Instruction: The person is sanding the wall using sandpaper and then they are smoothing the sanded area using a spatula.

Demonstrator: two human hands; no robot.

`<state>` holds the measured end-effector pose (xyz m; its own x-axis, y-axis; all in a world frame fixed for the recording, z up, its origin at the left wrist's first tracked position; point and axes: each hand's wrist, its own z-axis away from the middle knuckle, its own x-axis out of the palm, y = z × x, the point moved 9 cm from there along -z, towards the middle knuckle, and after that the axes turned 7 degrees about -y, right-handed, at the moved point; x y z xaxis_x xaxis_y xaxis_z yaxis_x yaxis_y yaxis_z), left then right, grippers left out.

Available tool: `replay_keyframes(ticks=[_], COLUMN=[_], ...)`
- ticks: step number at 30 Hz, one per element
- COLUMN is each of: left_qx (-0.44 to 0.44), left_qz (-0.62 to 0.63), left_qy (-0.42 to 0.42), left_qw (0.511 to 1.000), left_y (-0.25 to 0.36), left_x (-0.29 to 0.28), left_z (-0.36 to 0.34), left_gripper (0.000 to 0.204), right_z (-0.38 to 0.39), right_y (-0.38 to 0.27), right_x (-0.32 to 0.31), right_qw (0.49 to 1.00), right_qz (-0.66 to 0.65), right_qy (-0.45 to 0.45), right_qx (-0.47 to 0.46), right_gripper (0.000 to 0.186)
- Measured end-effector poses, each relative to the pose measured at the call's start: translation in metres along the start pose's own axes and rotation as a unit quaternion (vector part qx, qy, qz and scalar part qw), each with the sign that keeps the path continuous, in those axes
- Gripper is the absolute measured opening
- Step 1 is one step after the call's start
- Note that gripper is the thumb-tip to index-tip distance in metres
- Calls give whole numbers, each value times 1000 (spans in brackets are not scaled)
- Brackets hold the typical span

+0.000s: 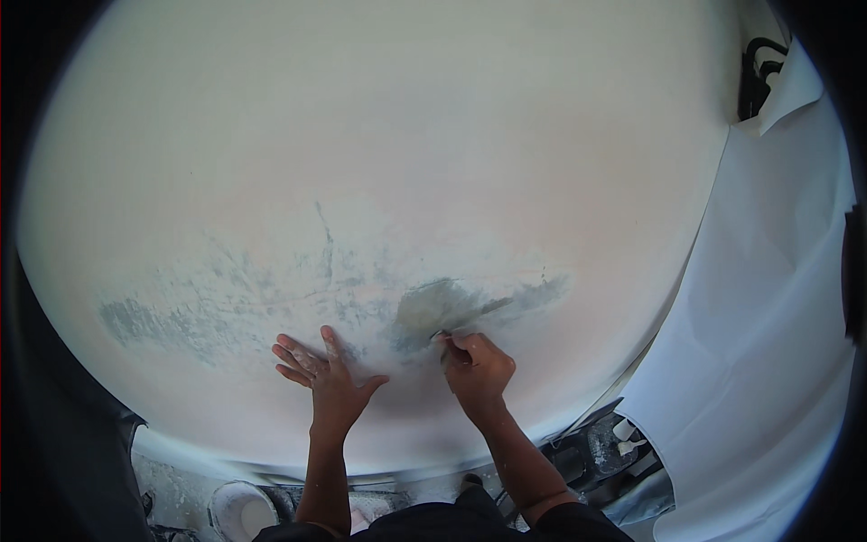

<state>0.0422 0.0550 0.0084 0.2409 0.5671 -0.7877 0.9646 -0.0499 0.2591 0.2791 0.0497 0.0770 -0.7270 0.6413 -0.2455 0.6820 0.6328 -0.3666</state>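
Note:
A broad, curved, off-white panel (433, 163) fills most of the view, with grey scuffed patches and faint pinkish areas across its nearer part. My left hand (334, 384) lies on it with the fingers spread and pale dust on them. To its right, my right hand (483, 370) is closed around a small hand tool with a dark reddish-brown handle (458, 351); its exact kind is hard to make out. The tool's tip meets the panel at the lower edge of a grey-olive patch (435, 305). A darker streak runs from that patch toward the right.
White sheeting (741, 298) hangs along the right side, beside black parts (763, 77) at the upper right. Below the panel's near edge are a white round tub (244, 511) at left and a dusty black tray (603, 452) with small white items at right. Dark material borders the left.

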Motion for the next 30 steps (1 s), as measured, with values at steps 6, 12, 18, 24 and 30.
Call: replay_keyframes(ticks=[6, 12, 18, 24, 30], left_qx=[11, -1, 9, -3, -5], left_qz=[1, 0, 34, 41, 48], left_qy=[15, 0, 5, 2, 0], left_qw=[1000, 1000, 999, 999, 999], left_y=[1, -1, -2, 3, 1], left_x=[-2, 1, -1, -6, -2], left_z=[-1, 0, 1, -4, -2], left_gripper=[141, 142, 135, 136, 136], right_z=[21, 6, -7, 10, 10], right_y=[-7, 25, 20, 2, 9], right_x=[18, -5, -19, 4, 4], right_qw=[998, 997, 999, 1000, 1000], right_qz=[14, -45, -5, 15, 20], right_qy=[-49, 27, 32, -25, 3], right_qx=[39, 54, 11, 10, 21], right_gripper=[19, 22, 21, 21, 22])
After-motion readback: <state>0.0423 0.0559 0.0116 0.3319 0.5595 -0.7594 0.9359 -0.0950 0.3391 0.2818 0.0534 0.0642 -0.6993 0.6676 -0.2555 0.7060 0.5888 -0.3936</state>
